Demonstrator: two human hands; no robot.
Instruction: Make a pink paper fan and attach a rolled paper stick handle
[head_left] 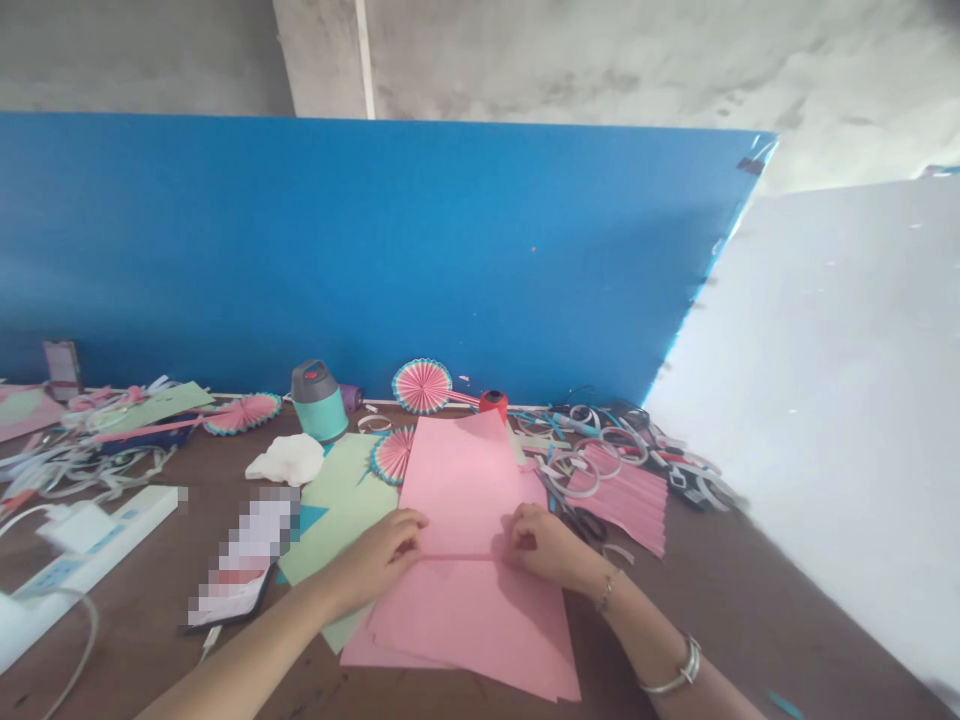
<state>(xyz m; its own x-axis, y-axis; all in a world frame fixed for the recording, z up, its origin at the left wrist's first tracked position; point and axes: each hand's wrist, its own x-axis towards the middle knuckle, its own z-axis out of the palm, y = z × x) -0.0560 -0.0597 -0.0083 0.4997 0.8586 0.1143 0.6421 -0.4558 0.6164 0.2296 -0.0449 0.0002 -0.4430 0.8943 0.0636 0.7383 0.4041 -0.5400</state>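
A pink paper sheet (461, 480) stands out in front of me, its near edge folded into a narrow strip. My left hand (401, 540) pinches that folded edge at its left end. At the right end, my right hand (536, 540) grips the same edge, thumb and fingers curled together. More pink sheets (480, 630) lie in a loose stack beneath. Pale green paper (341, 500) and a pink pleated fan (394, 455) with a blue rim lie left of the sheet. Black-handled scissors (585, 522) rest beyond my right hand.
A phone (240, 560), a crumpled white tissue (287, 459) and a teal flask (319, 402) are on the left. A power strip (142, 515) with cables is farther left. Pleated pink paper (622, 495) and tape rolls (574, 473) clutter the right. A blue partition (375, 250) stands behind.
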